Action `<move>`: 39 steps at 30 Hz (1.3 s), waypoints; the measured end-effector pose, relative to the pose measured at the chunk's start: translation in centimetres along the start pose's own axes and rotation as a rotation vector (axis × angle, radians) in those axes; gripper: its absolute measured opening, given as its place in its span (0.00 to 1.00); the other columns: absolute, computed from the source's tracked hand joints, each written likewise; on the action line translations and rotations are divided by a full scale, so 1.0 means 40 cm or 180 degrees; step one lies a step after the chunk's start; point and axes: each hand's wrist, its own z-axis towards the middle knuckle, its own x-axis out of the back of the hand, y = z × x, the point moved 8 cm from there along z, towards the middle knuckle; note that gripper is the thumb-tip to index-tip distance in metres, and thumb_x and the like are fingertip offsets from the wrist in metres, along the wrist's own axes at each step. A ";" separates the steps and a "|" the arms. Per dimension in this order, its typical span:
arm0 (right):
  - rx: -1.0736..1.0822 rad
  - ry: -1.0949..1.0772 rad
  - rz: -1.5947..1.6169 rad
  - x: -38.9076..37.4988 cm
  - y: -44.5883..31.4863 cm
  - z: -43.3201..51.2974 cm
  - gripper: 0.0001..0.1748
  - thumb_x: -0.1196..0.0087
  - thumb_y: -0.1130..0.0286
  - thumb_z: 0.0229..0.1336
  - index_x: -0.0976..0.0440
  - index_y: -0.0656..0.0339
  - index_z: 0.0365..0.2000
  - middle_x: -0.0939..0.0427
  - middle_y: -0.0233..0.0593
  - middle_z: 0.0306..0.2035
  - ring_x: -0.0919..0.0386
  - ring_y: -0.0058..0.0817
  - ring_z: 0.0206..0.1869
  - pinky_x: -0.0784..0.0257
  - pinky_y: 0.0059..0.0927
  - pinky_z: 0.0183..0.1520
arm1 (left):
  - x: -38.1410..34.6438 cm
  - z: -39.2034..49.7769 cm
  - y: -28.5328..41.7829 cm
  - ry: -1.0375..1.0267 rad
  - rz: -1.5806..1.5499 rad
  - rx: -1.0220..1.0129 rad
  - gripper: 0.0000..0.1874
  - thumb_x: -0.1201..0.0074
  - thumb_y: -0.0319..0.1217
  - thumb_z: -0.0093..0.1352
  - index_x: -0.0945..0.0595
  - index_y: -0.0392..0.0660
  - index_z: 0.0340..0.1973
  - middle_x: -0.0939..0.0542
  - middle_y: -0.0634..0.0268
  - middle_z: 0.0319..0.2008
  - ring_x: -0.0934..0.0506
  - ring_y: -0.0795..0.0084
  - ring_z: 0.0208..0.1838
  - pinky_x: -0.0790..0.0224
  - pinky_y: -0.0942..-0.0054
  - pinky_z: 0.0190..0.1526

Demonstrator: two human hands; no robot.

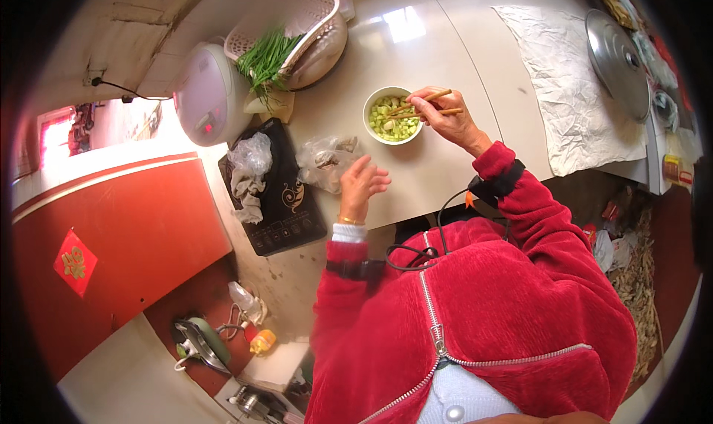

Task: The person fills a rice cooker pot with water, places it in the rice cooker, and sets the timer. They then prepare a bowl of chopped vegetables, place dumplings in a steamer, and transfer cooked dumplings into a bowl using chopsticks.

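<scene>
My right hand (447, 115) holds a pair of wooden chopsticks (437, 112), their tips down in a white bowl (366, 124). Chopped pale-green vegetable pieces (384, 124) fill much of the bowl, with a few whitish pieces among them. Held in the air, fingers spread and a little blurred, my left hand (362, 183) is to the lower left of the bowl and has nothing in it. Just beyond its fingertips lies a clear plastic bag (326, 159) with brownish contents that I cannot make out.
A black induction cooktop (278, 212) carries a plastic bag and a grey cloth (249, 198). Behind it stand a white rice cooker (203, 98) and a plastic basket (328, 3) with long green stalks (270, 59). At right, a metal lid (615, 62) rests on a crumpled white cloth (562, 90).
</scene>
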 end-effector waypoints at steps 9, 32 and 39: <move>0.1081 -0.0725 -0.0994 -0.031 -0.066 -0.003 0.07 0.43 0.80 0.56 0.19 0.63 0.35 0.18 0.46 0.32 0.20 0.44 0.32 0.24 0.37 0.34 | -0.120 0.166 -0.001 -0.0491 -0.1192 -0.0254 0.39 0.56 0.19 0.70 0.51 0.54 0.74 0.32 0.51 0.63 0.24 0.51 0.59 0.23 0.48 0.55; 0.0754 -0.0634 -0.0795 -0.020 -0.036 0.023 0.05 0.43 0.80 0.58 0.19 0.66 0.35 0.17 0.47 0.31 0.18 0.39 0.30 0.23 0.32 0.33 | -0.135 0.171 -0.001 -0.0477 -0.1254 -0.0361 0.39 0.60 0.14 0.68 0.46 0.55 0.73 0.34 0.55 0.67 0.28 0.51 0.65 0.28 0.46 0.61; 0.0950 -0.0725 -0.0868 -0.061 -0.047 0.046 0.05 0.43 0.79 0.59 0.18 0.67 0.35 0.17 0.47 0.30 0.17 0.35 0.30 0.23 0.31 0.34 | -0.137 0.169 0.006 -0.0456 -0.1229 -0.0317 0.39 0.60 0.14 0.68 0.46 0.55 0.73 0.34 0.55 0.67 0.28 0.51 0.65 0.27 0.47 0.61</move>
